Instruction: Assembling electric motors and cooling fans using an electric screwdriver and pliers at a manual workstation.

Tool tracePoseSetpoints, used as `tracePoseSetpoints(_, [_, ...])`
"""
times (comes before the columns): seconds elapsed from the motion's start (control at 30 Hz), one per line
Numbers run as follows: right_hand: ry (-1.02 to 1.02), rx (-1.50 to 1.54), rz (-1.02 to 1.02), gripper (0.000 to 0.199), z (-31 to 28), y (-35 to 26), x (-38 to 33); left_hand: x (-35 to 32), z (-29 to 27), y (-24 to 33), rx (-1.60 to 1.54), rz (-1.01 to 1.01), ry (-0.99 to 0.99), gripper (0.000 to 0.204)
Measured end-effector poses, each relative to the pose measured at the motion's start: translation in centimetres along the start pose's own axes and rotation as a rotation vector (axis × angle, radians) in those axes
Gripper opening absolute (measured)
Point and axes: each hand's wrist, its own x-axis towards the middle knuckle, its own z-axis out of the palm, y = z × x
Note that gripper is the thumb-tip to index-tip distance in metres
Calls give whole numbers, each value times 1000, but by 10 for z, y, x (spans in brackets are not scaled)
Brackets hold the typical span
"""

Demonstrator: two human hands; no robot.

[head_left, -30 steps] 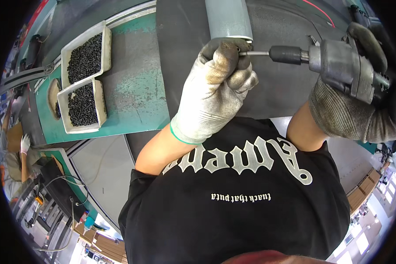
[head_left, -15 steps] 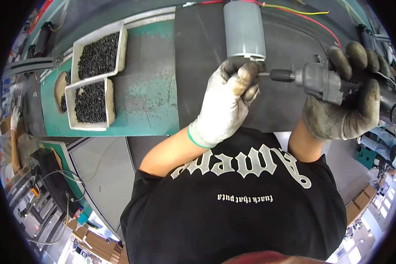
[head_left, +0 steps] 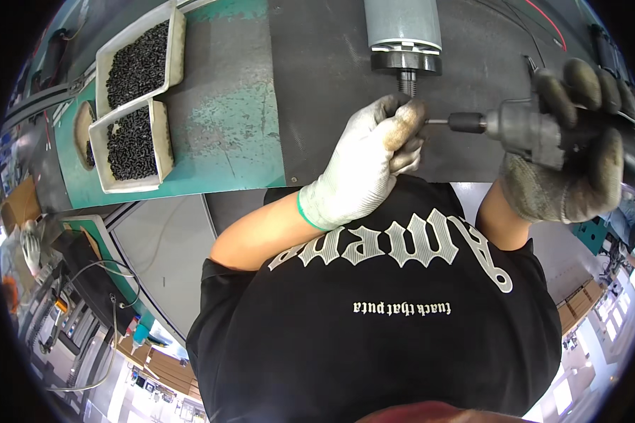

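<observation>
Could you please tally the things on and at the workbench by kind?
Trays of black screws: 2
Grey cylindrical motor: 1
Power screwdriver: 1
Gloved hands: 2, left hand, right hand
Total: 6

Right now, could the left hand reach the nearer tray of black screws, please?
Probably yes, but not at once. The left hand is closed around something at the tip of the power screwdriver. The green bench top between it and the nearer tray looks bare, so nothing blocks the way.
</observation>
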Motion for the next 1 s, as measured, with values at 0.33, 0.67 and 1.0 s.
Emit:
tracePoseSetpoints(0.33, [229, -404, -184, 31, -49, -21, -12, 31, 6, -3, 81, 66, 284, 17])
tracePoseSetpoints(0.67, [451, -888, -357, 42, -5, 31, -3, 32, -26, -8, -483, -141, -29, 20])
tracePoseSetpoints(1.0, [147, -210, -9, 30, -20, 14, -12, 25, -14, -9, -250, -52, 107, 16])
